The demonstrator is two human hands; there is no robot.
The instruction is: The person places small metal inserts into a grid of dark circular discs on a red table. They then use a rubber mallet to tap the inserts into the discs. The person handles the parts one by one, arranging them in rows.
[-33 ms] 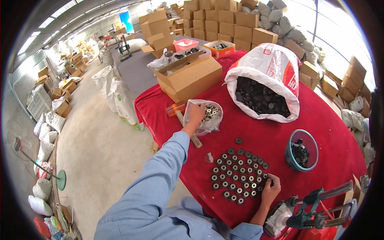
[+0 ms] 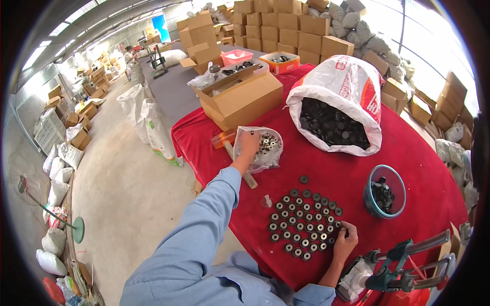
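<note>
My left hand [image 2: 249, 145] reaches into a clear plastic bag [image 2: 274, 159] of small metal rings [image 2: 267, 143]. Its fingers are curled together among them, and what they hold is too small to make out. On the red cloth lie several round black discs [image 2: 316, 197], spread in a rough cluster, most with a shiny metal ring in the middle. At the cluster's right edge, my right hand [image 2: 345, 243] rests with curled fingers, thumb and forefinger pinching a black disc [image 2: 338, 224].
A white sack [image 2: 347, 81] spilling black discs lies beyond the cluster. To the right stand a blue-green tub [image 2: 368, 196] of black pieces and a green metal hand press [image 2: 388, 273]. A hammer [image 2: 249, 180] lies under the plastic bag, near an open cardboard box [image 2: 245, 99].
</note>
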